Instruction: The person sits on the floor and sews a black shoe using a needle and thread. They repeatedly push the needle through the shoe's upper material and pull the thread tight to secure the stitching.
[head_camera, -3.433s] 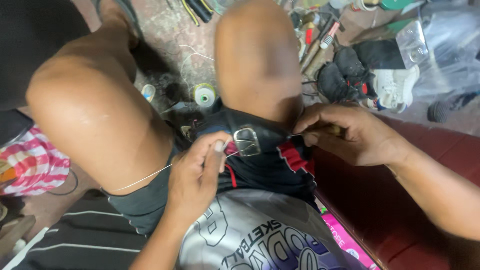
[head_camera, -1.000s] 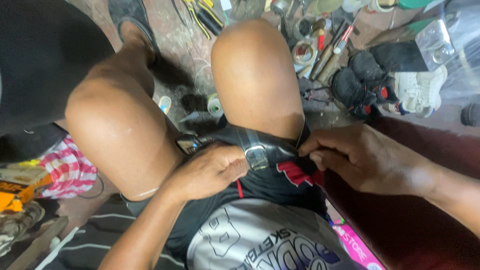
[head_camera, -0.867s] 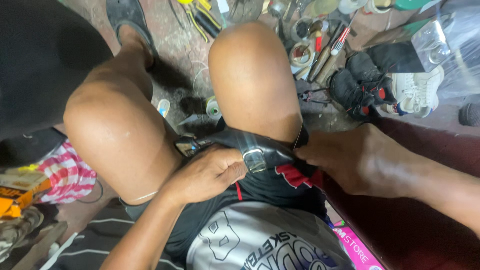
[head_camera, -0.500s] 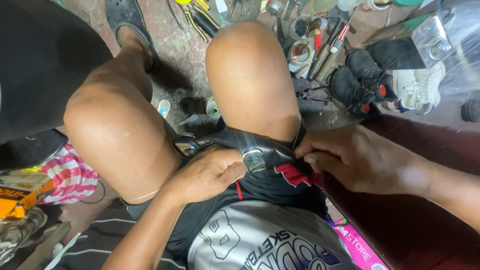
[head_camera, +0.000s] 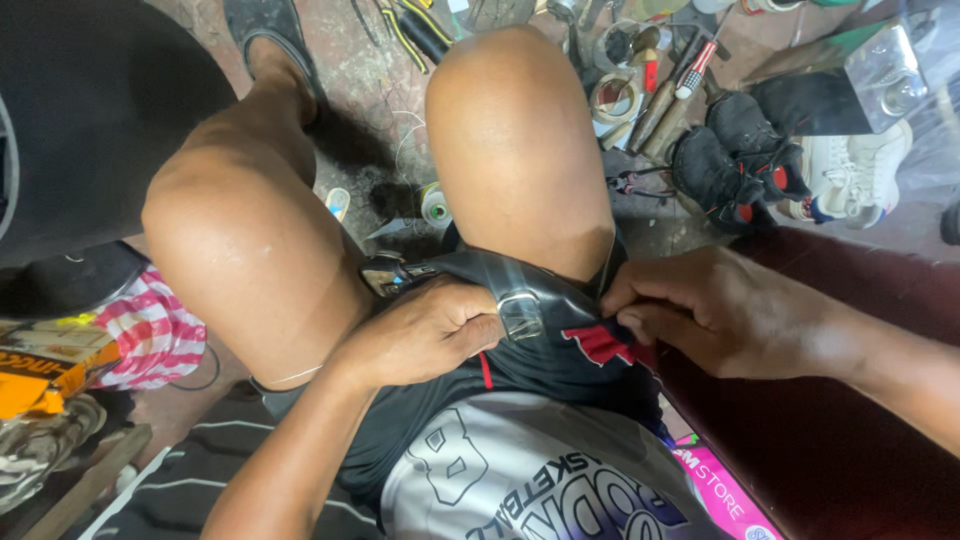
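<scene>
Two hands at work on the lap, right up close. The left hand (head_camera: 425, 335) is curled shut over a black leather strap (head_camera: 480, 275) with a metal buckle (head_camera: 520, 313), pinning it against the thigh, knuckles up, fingertips tucked just beside the buckle. The right hand (head_camera: 715, 315) comes in from the other side, its fingers pinched tight on the strap's far end at the edge of the right knee (head_camera: 515, 150); whether a needle or thread sits in that pinch, the view does not show. The strap lies across the black shorts (head_camera: 540, 365), bridging both hands, one end poking out past the left hand towards the left knee (head_camera: 250, 250). Beyond the knees, down on the concrete floor (head_camera: 370, 90): a small spool of thread (head_camera: 435, 203) between the legs, a pair of black shoes (head_camera: 740, 165) to the right, a white sneaker (head_camera: 850, 175) just beside them, and a scatter of hand tools (head_camera: 660, 85) and rolls of tape further out.
</scene>
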